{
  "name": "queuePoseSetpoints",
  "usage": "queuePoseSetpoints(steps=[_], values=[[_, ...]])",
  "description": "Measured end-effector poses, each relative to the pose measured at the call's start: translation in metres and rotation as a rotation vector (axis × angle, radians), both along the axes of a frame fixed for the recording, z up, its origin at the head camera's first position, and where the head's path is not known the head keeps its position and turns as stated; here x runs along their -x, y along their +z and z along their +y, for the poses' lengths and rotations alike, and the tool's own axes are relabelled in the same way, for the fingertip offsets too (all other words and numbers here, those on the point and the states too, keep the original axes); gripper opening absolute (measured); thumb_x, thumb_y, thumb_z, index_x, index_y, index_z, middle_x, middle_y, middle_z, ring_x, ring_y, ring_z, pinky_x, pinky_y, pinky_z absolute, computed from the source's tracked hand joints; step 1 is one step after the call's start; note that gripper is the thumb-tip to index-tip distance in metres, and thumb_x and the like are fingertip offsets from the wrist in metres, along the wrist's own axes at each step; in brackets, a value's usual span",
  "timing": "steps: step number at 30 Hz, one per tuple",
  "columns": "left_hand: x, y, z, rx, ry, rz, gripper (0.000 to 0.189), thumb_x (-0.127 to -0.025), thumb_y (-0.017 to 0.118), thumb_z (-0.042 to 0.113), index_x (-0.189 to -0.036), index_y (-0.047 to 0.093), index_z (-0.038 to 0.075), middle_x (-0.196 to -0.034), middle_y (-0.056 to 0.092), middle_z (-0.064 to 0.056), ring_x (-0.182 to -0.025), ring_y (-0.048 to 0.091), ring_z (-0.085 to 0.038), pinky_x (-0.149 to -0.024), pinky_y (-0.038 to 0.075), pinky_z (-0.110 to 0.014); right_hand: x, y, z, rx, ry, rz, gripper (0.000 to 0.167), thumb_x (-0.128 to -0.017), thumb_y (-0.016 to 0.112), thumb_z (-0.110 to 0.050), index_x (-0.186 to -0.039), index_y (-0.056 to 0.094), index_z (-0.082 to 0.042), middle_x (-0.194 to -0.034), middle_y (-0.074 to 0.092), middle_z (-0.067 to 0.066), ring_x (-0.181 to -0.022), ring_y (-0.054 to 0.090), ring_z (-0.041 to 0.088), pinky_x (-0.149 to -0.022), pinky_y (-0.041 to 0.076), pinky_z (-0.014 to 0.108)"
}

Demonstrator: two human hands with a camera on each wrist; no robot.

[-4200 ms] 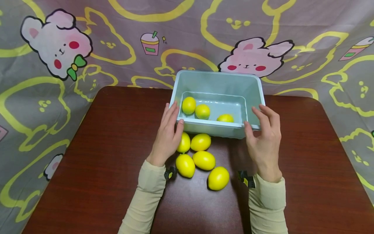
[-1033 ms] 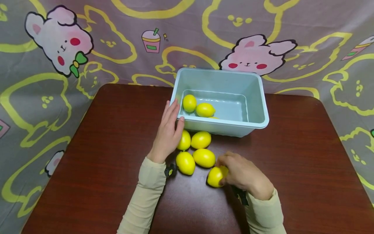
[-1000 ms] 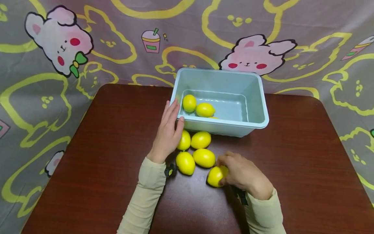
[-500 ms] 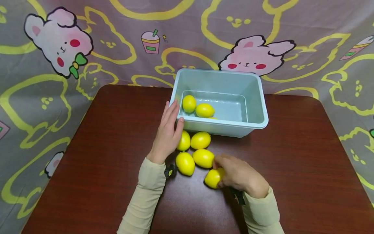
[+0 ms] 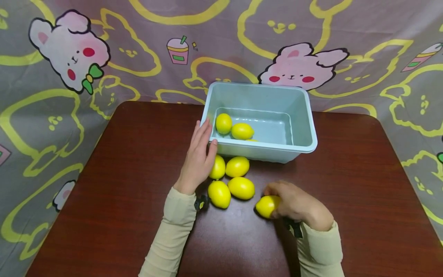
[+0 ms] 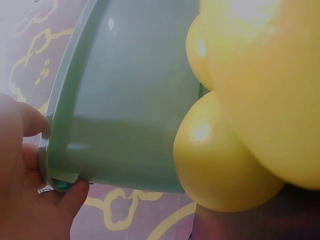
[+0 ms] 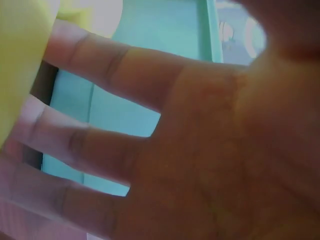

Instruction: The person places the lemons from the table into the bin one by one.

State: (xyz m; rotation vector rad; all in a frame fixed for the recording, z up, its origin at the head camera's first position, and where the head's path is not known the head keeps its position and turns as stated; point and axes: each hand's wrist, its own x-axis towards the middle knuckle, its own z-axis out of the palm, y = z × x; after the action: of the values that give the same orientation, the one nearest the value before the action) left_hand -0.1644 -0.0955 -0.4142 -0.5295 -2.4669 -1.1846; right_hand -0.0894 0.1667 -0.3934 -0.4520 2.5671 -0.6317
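Note:
In the head view, my left hand (image 5: 196, 161) holds the near left corner of a pale blue-green plastic bin (image 5: 257, 148). The left wrist view shows its thumb and fingers around the bin's rim (image 6: 52, 110). My right hand (image 5: 299, 204) holds a lemon (image 5: 267, 206) low over the table, fingertips on its far side. In the right wrist view the lemon (image 7: 20, 55) fills the upper left corner. To its left lie several more lemons (image 5: 241, 188), in front of the bin. Inside the bin are two lemons (image 5: 242, 131) and the top of a third.
A dark brown wooden table (image 5: 145, 154) carries everything. Close behind the bin hangs a patterned cloth (image 5: 221, 34), which also runs down both sides. One loose lemon (image 5: 218, 167) sits partly hidden by my left thumb.
My right hand has left the bin's near right corner and taken the nearest lemon, shifting it left, then right. Lemons inside the bin have shifted. My left hand has stayed put.

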Motion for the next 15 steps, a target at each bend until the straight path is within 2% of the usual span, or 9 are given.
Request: queuePoseSetpoints(steps=[3, 7, 9, 11, 15], values=[[0.0, 0.0, 0.0, 0.001, 0.001, -0.009, 0.049, -0.102, 0.044, 0.021, -0.146, 0.038, -0.001, -0.157, 0.032, -0.012, -0.151, 0.014, -0.022, -0.121, 0.02, -0.044, 0.002, -0.001, 0.011, -0.008, -0.082, -0.015, 0.045, -0.061, 0.085, -0.011, -0.101, 0.065, -0.016, -0.102, 0.061, 0.006, -0.088, 0.055, 0.022, -0.073, 0.048, 0.035], [0.0, 0.0, 0.0, 0.009, 0.008, -0.022, 0.05, -0.102, 0.044, 0.022, -0.147, 0.037, 0.0, -0.158, 0.03, -0.009, -0.151, 0.013, -0.02, -0.121, 0.02, -0.042, 0.006, -0.004, 0.021, -0.007, -0.153, 0.063, 0.044, -0.066, 0.082, -0.012, -0.106, 0.064, -0.01, -0.102, 0.057, 0.012, -0.083, 0.054, 0.023, -0.066, 0.047, 0.032], [0.0, 0.0, 0.0, 0.01, 0.009, -0.023, 0.05, -0.102, 0.044, 0.022, -0.147, 0.037, 0.0, -0.158, 0.03, -0.008, -0.151, 0.013, -0.02, -0.121, 0.02, -0.042, 0.008, -0.007, 0.023, 0.001, -0.163, 0.126, 0.044, -0.067, 0.08, -0.011, -0.108, 0.063, -0.007, -0.102, 0.056, 0.014, -0.084, 0.053, 0.025, -0.069, 0.048, 0.035], [0.0, 0.0, 0.0, 0.011, 0.009, -0.02, 0.05, -0.102, 0.044, 0.022, -0.146, 0.038, -0.001, -0.158, 0.031, -0.009, -0.151, 0.013, -0.021, -0.121, 0.02, -0.043, 0.01, -0.011, 0.023, 0.004, -0.154, 0.196, 0.045, -0.067, 0.079, -0.011, -0.109, 0.063, -0.006, -0.103, 0.056, 0.015, -0.088, 0.053, 0.027, -0.076, 0.045, 0.038], [0.0, -0.001, 0.0, 0.007, 0.008, -0.013, 0.05, -0.102, 0.044, 0.022, -0.146, 0.038, -0.002, -0.157, 0.031, -0.01, -0.151, 0.014, -0.022, -0.121, 0.02, -0.043, 0.014, -0.018, 0.018, 0.035, -0.137, 0.227, 0.048, -0.069, 0.079, -0.01, -0.113, 0.061, -0.005, -0.109, 0.054, 0.019, -0.095, 0.052, 0.033, -0.081, 0.045, 0.044]])
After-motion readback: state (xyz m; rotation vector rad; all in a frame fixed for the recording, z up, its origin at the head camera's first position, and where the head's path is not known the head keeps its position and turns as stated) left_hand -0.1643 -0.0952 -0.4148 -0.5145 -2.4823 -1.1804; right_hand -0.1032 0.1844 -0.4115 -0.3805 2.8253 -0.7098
